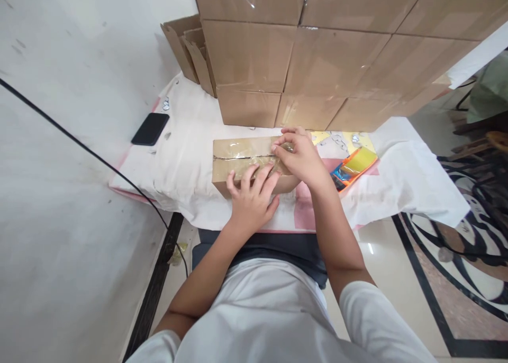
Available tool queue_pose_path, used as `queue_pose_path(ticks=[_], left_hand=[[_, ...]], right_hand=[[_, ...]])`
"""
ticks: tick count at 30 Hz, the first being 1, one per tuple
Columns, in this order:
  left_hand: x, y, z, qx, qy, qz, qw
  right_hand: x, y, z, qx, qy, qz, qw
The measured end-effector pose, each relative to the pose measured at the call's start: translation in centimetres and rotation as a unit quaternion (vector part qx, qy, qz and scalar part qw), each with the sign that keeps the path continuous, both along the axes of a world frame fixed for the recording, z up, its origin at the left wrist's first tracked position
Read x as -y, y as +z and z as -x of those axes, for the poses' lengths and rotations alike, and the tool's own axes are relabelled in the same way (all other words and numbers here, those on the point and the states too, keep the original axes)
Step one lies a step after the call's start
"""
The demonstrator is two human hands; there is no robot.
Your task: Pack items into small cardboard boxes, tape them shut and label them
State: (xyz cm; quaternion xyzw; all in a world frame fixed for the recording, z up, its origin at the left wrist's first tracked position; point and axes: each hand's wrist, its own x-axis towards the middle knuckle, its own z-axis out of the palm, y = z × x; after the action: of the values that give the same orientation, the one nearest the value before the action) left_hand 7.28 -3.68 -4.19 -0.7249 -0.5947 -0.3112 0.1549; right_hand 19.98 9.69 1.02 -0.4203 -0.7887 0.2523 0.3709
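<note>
A small brown cardboard box [232,164] lies on the cloth-covered table in front of me. Clear tape [238,145] shines on its top, and a dark seam runs along the lid. My left hand [254,196] rests on the near edge of the box with fingers spread. Over the right end of the lid, my right hand [299,156] has thumb and index finger pinched close to the wrinkled tape; what sits between the fingertips is too small to tell. To the right lies an orange and blue tape dispenser [355,167] with a yellowish roll.
Taped cardboard boxes [250,56] form a tall stack along the back of the table. Folded cardboard [184,48] leans at its left side. A black phone [151,128] lies at the left on the white cloth [190,178]. A black cable [99,162] hangs along the wall.
</note>
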Motion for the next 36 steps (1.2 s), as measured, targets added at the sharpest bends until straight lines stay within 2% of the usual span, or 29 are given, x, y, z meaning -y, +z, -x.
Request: queue_pose_path(ticks=[4,6,8,11,14,17,20,23,28,33,36], left_hand=[[0.2,0.3,-0.2,-0.009,0.002,-0.008,1.000],[0.3,0.3,-0.2,-0.007,0.001,-0.013,1.000],[0.3,0.2,-0.1,-0.001,0.001,-0.024,1.000],[-0.1,-0.1,-0.1,0.011,0.004,-0.050,0.999],[-0.8,-0.1,-0.2,0.023,0.008,-0.079,0.997],[-1.4,0.4,-0.2,0.074,0.052,-0.100,0.991],[-2.0,1.0,0.0,0.091,0.081,-0.093,0.988],[-2.5,0.9,0.3,0.063,0.067,-0.109,0.990],[-2.3,0.2,0.7,0.042,0.049,-0.125,0.990],[-2.3,0.4,0.7,0.033,0.047,-0.136,0.989],[-2.5,0.4,0.7,0.032,0.048,-0.139,0.989]], right_hand=[[-1.1,-0.5,0.3,0.048,-0.007,-0.051,0.998],[-2.8,-0.7,-0.1,0.068,-0.046,-0.086,0.993],[-5.6,-0.8,-1.6,0.087,-0.110,-0.119,0.983],[-10.6,-0.5,-7.1,0.127,-0.197,-0.115,0.965],[-14.5,-0.2,-15.3,0.173,-0.267,-0.039,0.947],[-16.3,-0.5,-22.8,0.210,-0.321,0.000,0.923],[-16.9,-2.0,-27.0,0.256,-0.308,0.047,0.915],[-17.5,-4.3,-28.0,0.285,-0.269,0.092,0.915],[-19.1,-7.3,-27.5,0.287,-0.210,0.080,0.931],[-20.0,-7.9,-28.4,0.262,-0.171,0.021,0.950],[-19.8,-7.6,-29.0,0.228,-0.211,0.033,0.950]])
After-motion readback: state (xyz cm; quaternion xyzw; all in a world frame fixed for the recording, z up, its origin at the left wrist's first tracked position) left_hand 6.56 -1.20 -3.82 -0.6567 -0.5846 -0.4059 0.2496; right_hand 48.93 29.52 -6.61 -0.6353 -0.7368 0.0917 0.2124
